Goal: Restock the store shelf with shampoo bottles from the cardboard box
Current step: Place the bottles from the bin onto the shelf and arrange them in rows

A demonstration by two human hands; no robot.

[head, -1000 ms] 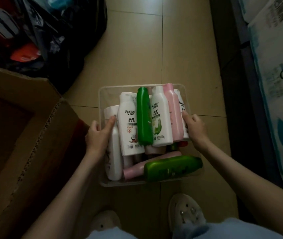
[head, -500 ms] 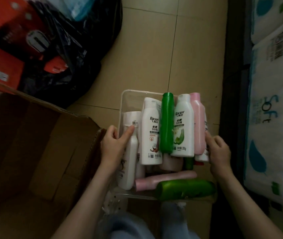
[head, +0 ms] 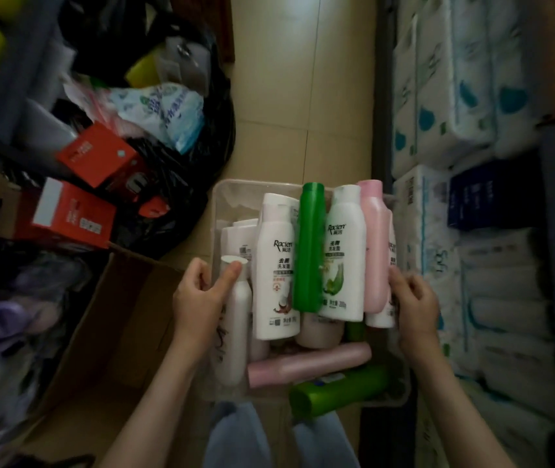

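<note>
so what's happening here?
A person holds a clear plastic bin packed with shampoo bottles, gripping it by both sides: the left hand on the left rim, its thumb over a slim white bottle's cap, the right hand on the right rim. The bin is between an open cardboard box on the left and shelved tissue packs on the right.

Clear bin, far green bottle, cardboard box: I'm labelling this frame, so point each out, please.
clear bin point(head: 229, 211): head view, bare far-left wall.
far green bottle point(head: 310, 251): head view, centre of its body.
cardboard box point(head: 127, 332): head view, inner wall.
</note>
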